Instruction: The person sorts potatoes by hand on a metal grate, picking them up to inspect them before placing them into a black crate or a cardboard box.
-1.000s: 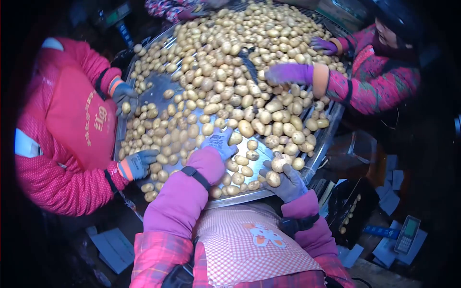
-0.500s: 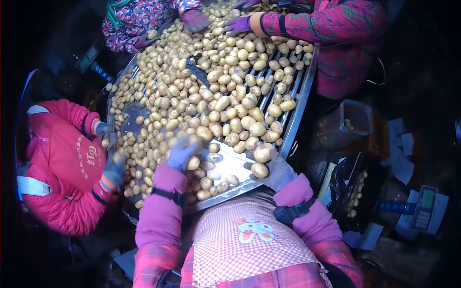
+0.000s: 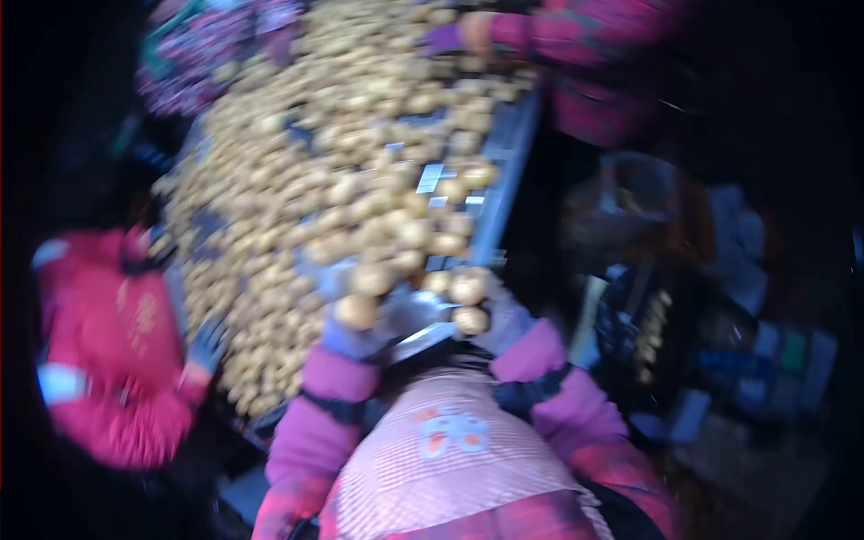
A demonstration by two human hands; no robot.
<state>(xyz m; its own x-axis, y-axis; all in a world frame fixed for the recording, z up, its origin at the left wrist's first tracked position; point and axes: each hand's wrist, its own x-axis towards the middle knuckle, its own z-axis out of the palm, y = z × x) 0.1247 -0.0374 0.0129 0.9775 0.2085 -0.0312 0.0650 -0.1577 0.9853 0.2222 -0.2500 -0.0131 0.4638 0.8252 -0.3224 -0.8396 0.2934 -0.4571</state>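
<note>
Potatoes (image 3: 270,234) cover most of the sorting table in front of me. My left hand (image 3: 346,340), gloved and smeared by motion, is closed round a pair of potatoes (image 3: 356,312) at the near edge. My right hand (image 3: 506,313), gloved too, grips two potatoes (image 3: 469,319), one above the other, near the table's right corner. A pale bare patch (image 3: 418,310) of the table shows between my hands.
A co-worker in red (image 3: 108,333) stands at the left, with a blue-gloved hand (image 3: 209,344) by the potatoes. Two more people are at the far side. At right are a clear-walled bin (image 3: 637,184), a black-lined container with potatoes (image 3: 652,337) and a scale (image 3: 792,351).
The view has swung and blurred, shifting the table leftward. My left hand has come nearer to my right, now with potatoes in it. My right hand still holds its two potatoes.
</note>
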